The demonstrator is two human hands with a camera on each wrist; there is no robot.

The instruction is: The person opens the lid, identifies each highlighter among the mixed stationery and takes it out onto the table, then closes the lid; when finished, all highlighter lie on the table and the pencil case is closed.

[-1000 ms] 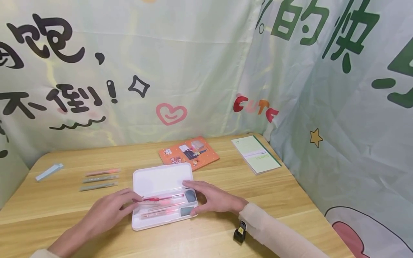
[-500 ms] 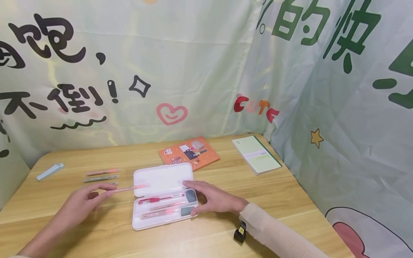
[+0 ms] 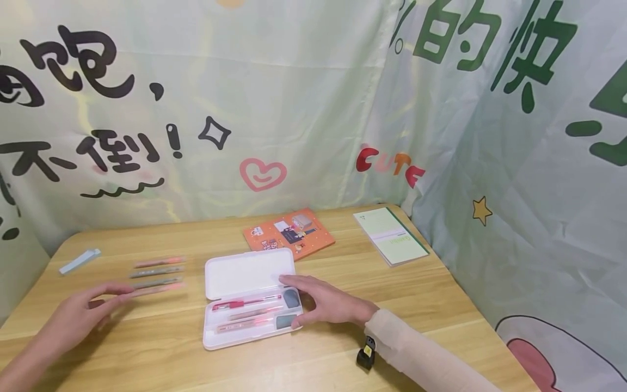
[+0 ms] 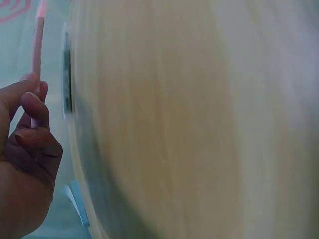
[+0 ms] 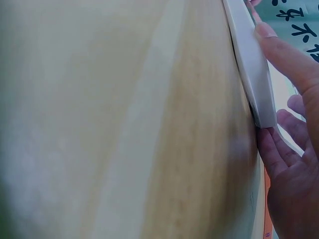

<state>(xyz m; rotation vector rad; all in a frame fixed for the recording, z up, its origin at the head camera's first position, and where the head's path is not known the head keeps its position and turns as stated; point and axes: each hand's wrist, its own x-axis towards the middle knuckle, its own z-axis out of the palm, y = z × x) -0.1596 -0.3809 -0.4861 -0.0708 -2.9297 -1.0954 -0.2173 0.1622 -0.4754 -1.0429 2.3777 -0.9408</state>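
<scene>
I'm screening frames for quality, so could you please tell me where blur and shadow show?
Head view: soft shadow near the left hand on the wooden tabletop; left wrist: tabletop blurred, broad curved shadow; right wrist: tabletop blurred, the picture's left edge dim.

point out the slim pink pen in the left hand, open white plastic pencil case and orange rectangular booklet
Slim pink pen (image 4: pixel 37 50): left wrist view, on its barrel.
Open white plastic pencil case (image 3: pixel 250 274): head view, inside of its lid.
Orange rectangular booklet (image 3: pixel 290 234): head view, printed cover.

- we see a pencil case (image 3: pixel 250 274)
- left of it, the left hand (image 3: pixel 75 318) pinching a pink pen (image 3: pixel 159 289)
- the right hand (image 3: pixel 329 300) gripping the case's right end
</scene>
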